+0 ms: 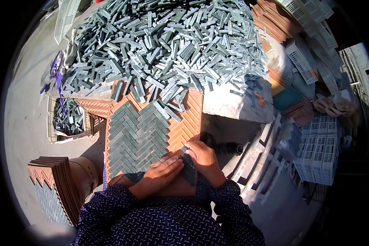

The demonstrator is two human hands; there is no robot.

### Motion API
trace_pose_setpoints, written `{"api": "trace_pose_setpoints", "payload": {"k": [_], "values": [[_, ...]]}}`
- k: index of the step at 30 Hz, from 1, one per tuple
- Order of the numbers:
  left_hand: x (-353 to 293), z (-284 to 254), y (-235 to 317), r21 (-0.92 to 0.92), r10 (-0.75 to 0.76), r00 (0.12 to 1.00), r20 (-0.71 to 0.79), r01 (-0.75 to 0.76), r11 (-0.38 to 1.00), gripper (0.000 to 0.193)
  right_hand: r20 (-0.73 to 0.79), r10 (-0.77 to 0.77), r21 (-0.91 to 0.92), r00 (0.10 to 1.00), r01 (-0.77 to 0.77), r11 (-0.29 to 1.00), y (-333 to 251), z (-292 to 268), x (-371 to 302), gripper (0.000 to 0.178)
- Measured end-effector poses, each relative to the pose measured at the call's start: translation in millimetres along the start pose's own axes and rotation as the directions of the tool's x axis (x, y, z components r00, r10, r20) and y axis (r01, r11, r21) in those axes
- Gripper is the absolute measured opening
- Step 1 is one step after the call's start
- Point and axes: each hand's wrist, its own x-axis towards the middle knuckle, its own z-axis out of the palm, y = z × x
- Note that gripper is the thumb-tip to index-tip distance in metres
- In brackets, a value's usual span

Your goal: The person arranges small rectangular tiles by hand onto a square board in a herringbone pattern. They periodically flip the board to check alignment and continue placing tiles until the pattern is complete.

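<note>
An orange tray (pixel 191 107) with herringbone grooves lies in front of me, its far end under the pile's edge. Dark green stone strips (pixel 137 133) fill its left and middle grooves in a zigzag; bare orange grooves show along the upper right. My left hand (pixel 162 174) rests flat on the tray's near part, fingers stretched out together over the strips. At the tray's right edge, my right hand (pixel 203 158) is closed, thumb and finger pinching what looks like a stone strip, mostly hidden by the fingers. Several loose strips (pixel 166 110) lie across the tray's far end.
A large heap of stone strips (pixel 164 41) covers the pale table (pixel 229 106) beyond. A bin of strips (pixel 86 133) stands left, near stacked orange trays (pixel 65 184). On the right are white crates (pixel 317 151), wooden slats (pixel 258 160) and more stacked trays (pixel 274 20).
</note>
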Motion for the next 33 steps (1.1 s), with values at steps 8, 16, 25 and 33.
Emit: {"api": "trace_pose_setpoints", "payload": {"k": [8,16,25,33], "values": [[-6.2,1.0,6.1,-0.199,-0.027,0.997,0.067,0.039,0.979,0.062,0.078,-0.011,-0.034,0.997,0.014,0.999,-8.5,-4.0,-1.1,0.013],[2.6,-28.1,-7.6,-0.035,-0.145,0.97,-0.196,0.141,0.989,0.038,-0.252,-0.204,-0.157,0.946,0.169,0.973,-28.0,22.0,77.2,0.019],[-47.9,-27.7,-20.0,-0.284,-0.279,0.911,-0.305,0.192,0.939,0.026,-0.084,-0.218,0.07,0.972,0.224,0.972,-10.6,17.2,44.1,0.018],[-26.5,-37.4,-16.6,-0.31,-0.3,0.897,-0.324,0.2,0.93,0.031,0.017,-0.199,0.208,0.98,0.191,0.959,-8.9,11.3,21.1,0.019]]}}
